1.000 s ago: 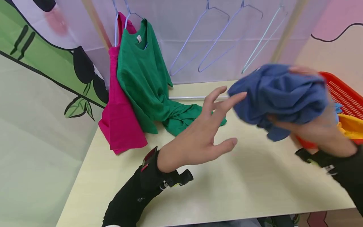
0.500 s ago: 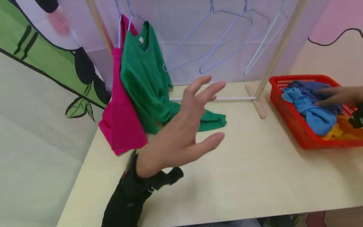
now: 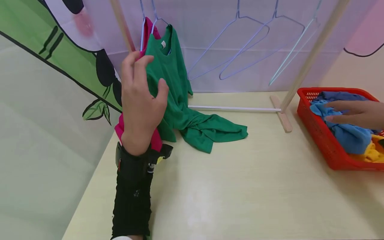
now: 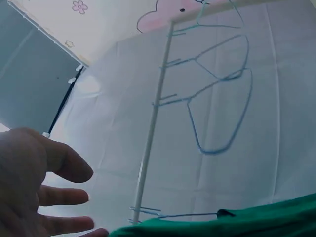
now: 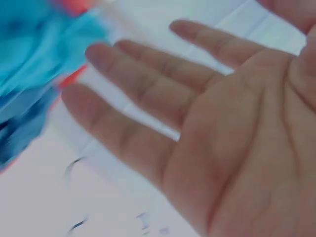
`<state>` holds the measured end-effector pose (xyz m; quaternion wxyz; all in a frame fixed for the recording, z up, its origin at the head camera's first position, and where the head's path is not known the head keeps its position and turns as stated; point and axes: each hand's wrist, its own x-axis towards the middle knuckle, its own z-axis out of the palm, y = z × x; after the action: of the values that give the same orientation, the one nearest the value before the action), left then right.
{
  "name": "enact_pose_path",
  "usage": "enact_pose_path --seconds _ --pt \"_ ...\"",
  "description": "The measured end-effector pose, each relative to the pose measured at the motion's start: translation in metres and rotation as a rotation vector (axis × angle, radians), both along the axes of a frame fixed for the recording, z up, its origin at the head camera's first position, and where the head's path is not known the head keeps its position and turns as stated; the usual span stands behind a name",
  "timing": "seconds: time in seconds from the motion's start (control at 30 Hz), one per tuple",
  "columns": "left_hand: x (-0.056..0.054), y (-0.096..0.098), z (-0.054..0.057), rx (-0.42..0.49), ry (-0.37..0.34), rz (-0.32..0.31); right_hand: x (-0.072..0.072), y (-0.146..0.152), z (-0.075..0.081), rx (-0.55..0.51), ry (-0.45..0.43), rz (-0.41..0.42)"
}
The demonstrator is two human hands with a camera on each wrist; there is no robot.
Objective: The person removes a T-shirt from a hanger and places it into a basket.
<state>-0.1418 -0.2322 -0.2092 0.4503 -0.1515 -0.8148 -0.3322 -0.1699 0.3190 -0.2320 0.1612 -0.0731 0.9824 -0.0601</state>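
Left hand hovers empty by the green shirt toward the table's left edge; right hand, also empty, over the red basket. I'd grip hanger, not cloth.

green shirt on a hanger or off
On: the green shirt hangs from a lilac hanger whose arms reach its shoulders; its lower end lies on the table.

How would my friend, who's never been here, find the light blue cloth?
Look on the right of the pale table for the red basket. Inside, partly hidden by the right hand, is the crumpled light blue cloth. It's the paler of the blues, between dark blue cloth and yellow cloth.
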Motion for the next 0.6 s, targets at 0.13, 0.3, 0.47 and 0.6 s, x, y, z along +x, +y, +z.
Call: enact_pose_path --seconds 0.13,0.3,0.47,0.6 --pt "-0.013 -0.011 -0.002 -0.053 -0.143 0.146 0.025 -0.041 0.012 0.019 0.048 0.119" --pt "-0.023 -0.013 -0.002 -0.128 -0.243 0.295 0.047 -0.073 0.012 -0.015 0.048 0.207" --pt "-0.028 -0.009 -0.001 -0.087 -0.394 0.288 0.062 -0.091 0.006 -0.097 0.007 0.254" --pt "-0.03 -0.009 -0.003 0.089 -0.474 0.088 0.066 -0.102 0.003 -0.138 -0.038 0.274"
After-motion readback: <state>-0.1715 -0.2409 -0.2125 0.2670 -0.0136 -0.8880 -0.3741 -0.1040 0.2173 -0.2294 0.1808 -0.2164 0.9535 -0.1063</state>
